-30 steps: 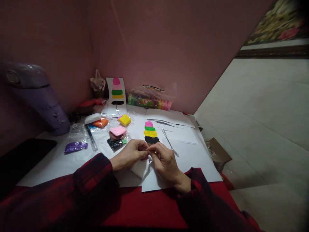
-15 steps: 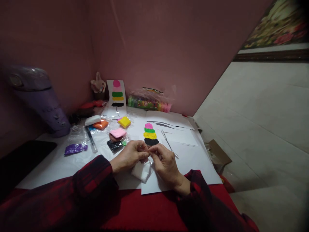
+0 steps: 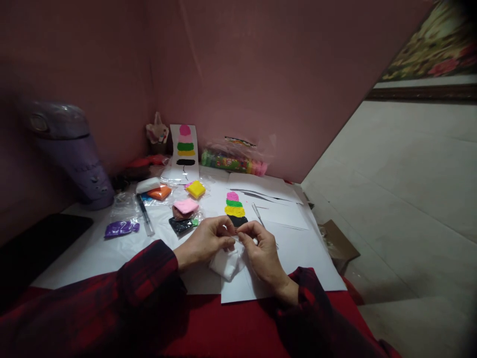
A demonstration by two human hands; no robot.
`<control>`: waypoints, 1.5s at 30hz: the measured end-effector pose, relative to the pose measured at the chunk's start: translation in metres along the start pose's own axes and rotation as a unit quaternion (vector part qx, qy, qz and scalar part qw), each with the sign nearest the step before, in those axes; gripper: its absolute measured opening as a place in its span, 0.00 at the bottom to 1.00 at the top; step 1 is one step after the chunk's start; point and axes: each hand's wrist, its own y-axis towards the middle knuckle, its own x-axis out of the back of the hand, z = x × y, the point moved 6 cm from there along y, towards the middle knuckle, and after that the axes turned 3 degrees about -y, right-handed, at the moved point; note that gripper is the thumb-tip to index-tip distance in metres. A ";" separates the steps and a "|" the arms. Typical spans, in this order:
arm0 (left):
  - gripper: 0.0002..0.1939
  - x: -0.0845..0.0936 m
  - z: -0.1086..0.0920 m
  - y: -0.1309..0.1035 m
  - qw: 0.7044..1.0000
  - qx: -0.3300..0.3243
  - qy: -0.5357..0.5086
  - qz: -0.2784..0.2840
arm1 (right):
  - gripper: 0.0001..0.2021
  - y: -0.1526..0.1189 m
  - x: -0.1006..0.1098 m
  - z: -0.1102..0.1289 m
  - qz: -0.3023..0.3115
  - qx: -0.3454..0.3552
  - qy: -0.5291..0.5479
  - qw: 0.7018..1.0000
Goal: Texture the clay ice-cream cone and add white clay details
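My left hand and my right hand meet over the front of the paper, thumbs and fingers pinched together. Between and just below them is a clear bag of white clay, its upper plastic reaching up to the fingertips. A small white bit shows by my right fingers; I cannot make out whether it is clay or plastic. Just beyond the fingertips lies a sheet with a stack of clay layers in pink, green, yellow and black. A slim metal modelling tool lies beside it, partly behind my right hand.
Packets of purple, orange, yellow, pink and black clay lie to the left, with a pen. A purple bottle stands far left. A similar layered picture leans at the back.
The view has shifted slightly, so things appear a little further right. The bag of white clay looks more crumpled, and a white bit now shows by my right fingers.
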 end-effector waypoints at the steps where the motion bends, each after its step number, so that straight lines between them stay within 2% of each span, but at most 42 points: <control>1: 0.07 0.000 0.000 0.000 1.000 -0.003 -0.006 -0.002 | 0.03 0.000 0.000 0.000 -0.002 -0.002 0.001 1.000; 10: 0.06 0.003 -0.004 -0.001 1.000 -0.011 0.012 -0.008 | 0.03 0.005 0.002 -0.004 -0.011 -0.018 0.013 1.000; 16: 0.04 0.004 -0.002 -0.001 1.000 0.000 0.003 -0.019 | 0.04 0.006 0.000 -0.004 -0.004 -0.023 0.028 0.999; 21: 0.03 0.002 0.000 0.000 1.000 0.019 -0.004 -0.010 | 0.04 0.005 0.004 -0.005 -0.023 -0.015 0.016 1.000; 24: 0.03 0.003 0.001 0.001 1.000 0.021 -0.005 -0.021 | 0.04 0.004 0.004 0.000 -0.007 0.018 -0.016 1.000; 26: 0.04 0.005 0.002 0.001 0.999 0.021 -0.013 -0.031 | 0.05 0.001 0.003 0.009 0.010 0.070 -0.067 0.995; 29: 0.05 0.006 0.004 0.001 0.999 0.019 -0.022 -0.038 | 0.07 -0.005 0.000 0.023 0.019 0.156 -0.140 0.978; 32: 0.05 0.007 0.004 0.001 0.999 0.012 -0.022 -0.046 | 0.09 -0.009 -0.002 0.029 0.011 0.213 -0.179 0.960; 39: 0.05 0.007 0.003 0.001 0.998 0.022 -0.019 -0.048 | 0.08 -0.011 -0.003 0.025 -0.004 0.236 -0.246 0.940; 45: 0.05 0.007 0.001 0.000 0.998 0.034 -0.019 -0.055 | 0.09 -0.010 -0.005 0.026 0.016 0.239 -0.228 0.944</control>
